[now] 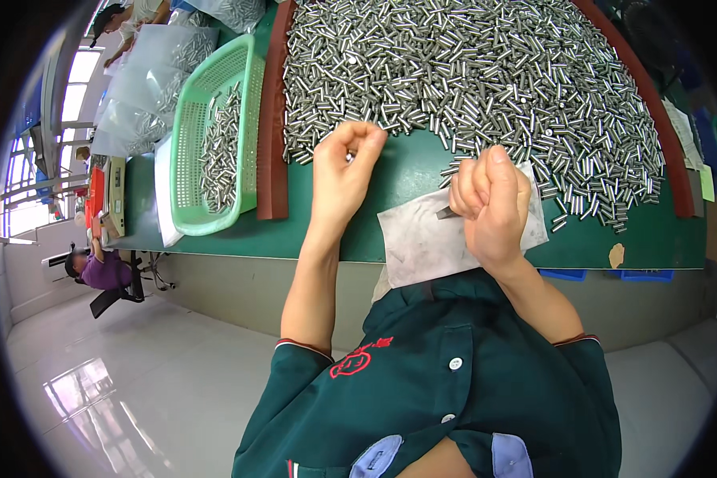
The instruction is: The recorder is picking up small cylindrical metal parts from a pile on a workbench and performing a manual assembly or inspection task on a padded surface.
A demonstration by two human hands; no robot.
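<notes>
A wide heap of short, shiny metal pins [470, 72] covers the far part of the green table. At the heap's near edge, my left hand [338, 179] is closed with the fingers curled in. The bright end of a metal pin [350, 157] shows between them; any others are hidden in the palm. My right hand [492, 209] makes a loose fist above a smudged white cloth [418, 247] lying at the table's front edge. A dark grey piece [446, 213] pokes out below its fingers, too little of it visible to name.
Left of the heap, past a dark red rail [272, 159], stands a green mesh basket [185, 219] with more pins. Clear plastic bags [147, 88] of pins and a scale [115, 195] are further left. Another red rail [681, 187] bounds the right side. Two people are in the background.
</notes>
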